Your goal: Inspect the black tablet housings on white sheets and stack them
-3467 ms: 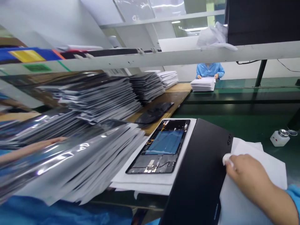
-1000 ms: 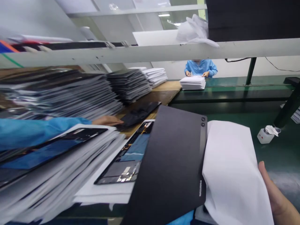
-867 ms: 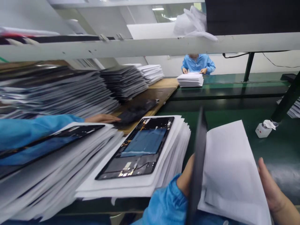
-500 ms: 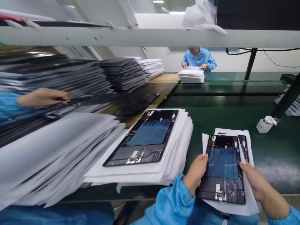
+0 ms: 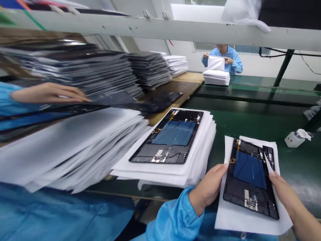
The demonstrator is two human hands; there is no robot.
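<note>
Left hand: my left hand (image 5: 209,189) pinches the left edge of the sheet (image 5: 250,219), fingers curled beneath and thumb on top by the panel (image 5: 250,179); grip pressed onto the sheet.
Right hand: my right hand (image 5: 284,194) clamps the right edge of the same sheet, a fingertip touching a folded corner over the panel's rim; grip pressed together on the sheet.
Panel: dark, open side up, with a blue rectangle in its middle and small circuitry at the near end. It lies on the sheet between both hands, above the near edge of the green surface (image 5: 250,124).
Stack: just left of my hands, a pile of white sheets (image 5: 198,167) carries a second panel (image 5: 173,137), also open side up.
Left side: another person's hand (image 5: 54,93) in a blue sleeve rests on a dark panel over a tall, blurred stack of sheets (image 5: 75,150).
Dispenser: a small white bottle (image 5: 294,139) stands well to the right on the surface.
Far end: a person in blue (image 5: 225,57) holds up a white sheet over a low pile (image 5: 217,77).
</note>
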